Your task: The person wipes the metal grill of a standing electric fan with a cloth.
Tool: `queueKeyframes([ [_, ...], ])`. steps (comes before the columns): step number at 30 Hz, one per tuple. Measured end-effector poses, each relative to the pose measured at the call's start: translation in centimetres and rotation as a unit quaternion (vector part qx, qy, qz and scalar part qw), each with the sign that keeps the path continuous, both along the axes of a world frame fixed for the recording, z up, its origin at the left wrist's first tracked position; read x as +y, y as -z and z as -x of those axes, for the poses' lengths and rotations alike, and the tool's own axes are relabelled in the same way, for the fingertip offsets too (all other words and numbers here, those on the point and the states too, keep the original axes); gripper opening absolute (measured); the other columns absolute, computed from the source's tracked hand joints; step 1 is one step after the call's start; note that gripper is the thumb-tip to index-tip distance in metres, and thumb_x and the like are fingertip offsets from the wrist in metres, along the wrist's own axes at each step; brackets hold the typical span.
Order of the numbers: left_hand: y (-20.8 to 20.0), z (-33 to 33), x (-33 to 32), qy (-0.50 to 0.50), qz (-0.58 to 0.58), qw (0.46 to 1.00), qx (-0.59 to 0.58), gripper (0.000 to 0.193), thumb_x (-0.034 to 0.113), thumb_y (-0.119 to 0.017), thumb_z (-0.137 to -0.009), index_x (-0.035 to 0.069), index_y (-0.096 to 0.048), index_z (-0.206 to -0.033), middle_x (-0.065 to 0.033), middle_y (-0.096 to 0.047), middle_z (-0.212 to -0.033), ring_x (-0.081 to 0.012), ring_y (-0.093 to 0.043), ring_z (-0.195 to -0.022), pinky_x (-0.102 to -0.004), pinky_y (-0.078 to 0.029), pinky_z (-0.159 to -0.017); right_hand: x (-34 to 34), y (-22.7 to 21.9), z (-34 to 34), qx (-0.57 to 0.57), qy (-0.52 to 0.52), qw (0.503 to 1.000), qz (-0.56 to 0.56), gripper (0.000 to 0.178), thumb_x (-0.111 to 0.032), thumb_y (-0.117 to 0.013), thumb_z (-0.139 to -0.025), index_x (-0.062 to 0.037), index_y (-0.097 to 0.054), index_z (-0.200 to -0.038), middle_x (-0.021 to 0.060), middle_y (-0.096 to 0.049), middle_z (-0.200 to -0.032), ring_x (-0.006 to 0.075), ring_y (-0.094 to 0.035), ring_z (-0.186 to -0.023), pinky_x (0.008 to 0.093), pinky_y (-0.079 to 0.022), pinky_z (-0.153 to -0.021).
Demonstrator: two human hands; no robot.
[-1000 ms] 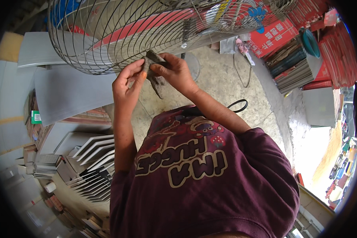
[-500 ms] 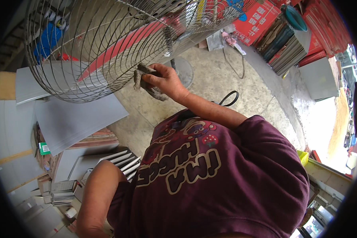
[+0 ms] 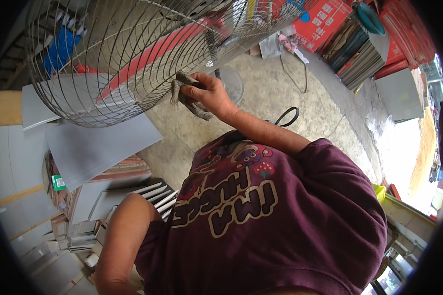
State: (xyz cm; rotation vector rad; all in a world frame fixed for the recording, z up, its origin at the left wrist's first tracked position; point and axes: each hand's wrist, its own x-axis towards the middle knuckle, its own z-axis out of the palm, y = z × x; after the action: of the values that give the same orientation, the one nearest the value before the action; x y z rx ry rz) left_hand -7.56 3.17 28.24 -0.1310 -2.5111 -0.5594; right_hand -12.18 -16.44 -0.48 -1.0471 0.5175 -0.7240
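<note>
Floor (image 3: 325, 118): pale speckled concrete, sunlit toward the right rim of the view.
Fan (image 3: 133, 54): a big floor fan with a round wire guard and red blades behind the wires; it fills the upper left and stands over the floor.
Grey sheets (image 3: 98, 147): flat grey panels lie on the left, partly under the guard's lower rim; more stacked boards and white strips sit below them.
Red cartons (image 3: 325, 22): boxes and bundles of flat stock are piled along the top right, well apart from the fan.
Fan base (image 3: 234, 83): a round grey foot on the floor, just behind the right hand.
Cable (image 3: 288, 117): a black loop on the floor, beside the right forearm.
Right hand (image 3: 209, 93): clenched on a rag and pressed against the lower right of the guard.
Rag (image 3: 184, 96): grey, crumpled, touching the wires, partly hidden by the fingers.
Left hand: out of view; only the bare upper arm (image 3: 120, 241) hangs at the lower left, so whether that hand holds anything cannot be told.
</note>
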Motion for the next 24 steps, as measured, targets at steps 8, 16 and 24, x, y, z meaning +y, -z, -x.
queueKeyframes([
  [8, 0.0, -0.1, 0.4, 0.022, -0.026, 0.999, -0.02, 0.022, -0.004, -0.051, -0.061, -0.009, -0.055, -0.082, -0.0144, -0.055, -0.074, -0.0241, -0.055, -0.065, -0.0341, -0.048, -0.058, -0.3, 0.4, 0.2, -0.008, 0.023, 0.999, -0.041, 0.018, -0.007, -0.06, -0.079, 0.0018, -0.053, -0.093, 0.0022, -0.056, -0.07, 0.0069, -0.05, -0.059, 0.0208, -0.042, -0.052],
  [16, 15.7, -5.1, -3.5, -0.369, -0.452, 0.794, 0.167, 0.012, 0.006, -0.053, -0.078, -0.001, -0.057, -0.088, -0.0047, -0.055, -0.065, -0.0115, -0.049, -0.054, -0.0234, -0.04, -0.048, 0.3, 0.5, -0.2, -0.013, 0.038, 0.994, -0.097, 0.018, -0.006, -0.061, -0.079, 0.0028, -0.053, -0.093, 0.006, -0.059, -0.075, 0.0101, -0.056, -0.063, 0.0224, -0.046, -0.055],
  [24, 29.5, -4.5, -8.3, -0.624, -0.424, 0.541, 0.371, 0.032, 0.005, -0.062, -0.078, 0.0, -0.048, -0.107, -0.0011, -0.055, -0.074, -0.0051, -0.049, -0.064, -0.0183, -0.041, -0.056, 1.8, 1.2, 0.2, 0.045, 0.03, 0.998, -0.035, 0.018, -0.01, -0.06, -0.08, 0.0032, -0.055, -0.091, 0.0046, -0.059, -0.075, 0.0086, -0.055, -0.065, 0.0204, -0.046, -0.056],
])
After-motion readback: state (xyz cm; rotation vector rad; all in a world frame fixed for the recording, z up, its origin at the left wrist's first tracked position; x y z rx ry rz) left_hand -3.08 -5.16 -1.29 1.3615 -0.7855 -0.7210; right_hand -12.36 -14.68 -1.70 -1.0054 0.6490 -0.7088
